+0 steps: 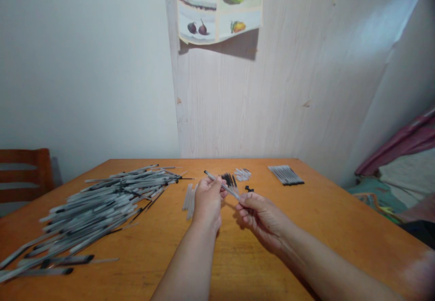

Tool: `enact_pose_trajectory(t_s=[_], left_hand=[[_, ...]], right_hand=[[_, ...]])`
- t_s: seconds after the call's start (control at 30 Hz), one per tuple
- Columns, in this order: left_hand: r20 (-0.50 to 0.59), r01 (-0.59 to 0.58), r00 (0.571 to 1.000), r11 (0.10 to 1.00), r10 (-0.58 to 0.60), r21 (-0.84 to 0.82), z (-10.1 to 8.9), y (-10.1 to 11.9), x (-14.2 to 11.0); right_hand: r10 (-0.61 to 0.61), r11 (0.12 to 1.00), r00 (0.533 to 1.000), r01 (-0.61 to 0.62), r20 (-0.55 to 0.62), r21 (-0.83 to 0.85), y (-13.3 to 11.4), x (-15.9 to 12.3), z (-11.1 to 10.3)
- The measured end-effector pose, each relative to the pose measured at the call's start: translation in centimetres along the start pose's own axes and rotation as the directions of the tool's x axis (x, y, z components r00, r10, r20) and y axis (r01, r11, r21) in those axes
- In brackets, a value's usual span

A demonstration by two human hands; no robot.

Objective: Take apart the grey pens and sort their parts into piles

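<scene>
A slim, translucent pen [233,192] with a dark end slants between my two hands above the middle of the table. My left hand [208,199] grips its upper part between thumb and fingers. At the lower end, my right hand [260,211] pinches it, and the fingers hide that tip. Just left of my left hand lie some pale empty-looking tubes [189,199]. Beyond the hands are thin black refills [229,180], small clear caps [242,174] and a few tiny black pieces [249,189].
A large loose heap of pens and pen parts [102,206] covers the left of the wooden table [238,269]. At the back right, pens [286,175] lie side by side in a neat row. A chair [23,174] stands to the left, and a wall rises behind.
</scene>
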State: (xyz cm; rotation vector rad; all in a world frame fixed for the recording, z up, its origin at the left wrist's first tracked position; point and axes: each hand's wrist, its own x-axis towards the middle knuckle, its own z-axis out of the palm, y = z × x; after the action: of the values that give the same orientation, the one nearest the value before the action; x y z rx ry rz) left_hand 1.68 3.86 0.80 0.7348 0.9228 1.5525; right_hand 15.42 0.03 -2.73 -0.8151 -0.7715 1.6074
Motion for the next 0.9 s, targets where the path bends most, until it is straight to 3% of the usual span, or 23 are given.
enact_pose_trajectory(t_s=[0.33,0.9], left_hand=[[0.068,-0.02,0.998,0.999,0.018,0.032,0.3,-0.2,-0.5],[0.112,0.004,0.994,1.0,-0.005,0.003,0.5,0.0,-0.8]], right_hand=[[-0.065,0.997,0.994,0.061,-0.09,-0.049,-0.7,-0.1,0.6],[-0.098,0.991,0.992,0.09,-0.078,-0.095,-1.4,-0.5,0.8]])
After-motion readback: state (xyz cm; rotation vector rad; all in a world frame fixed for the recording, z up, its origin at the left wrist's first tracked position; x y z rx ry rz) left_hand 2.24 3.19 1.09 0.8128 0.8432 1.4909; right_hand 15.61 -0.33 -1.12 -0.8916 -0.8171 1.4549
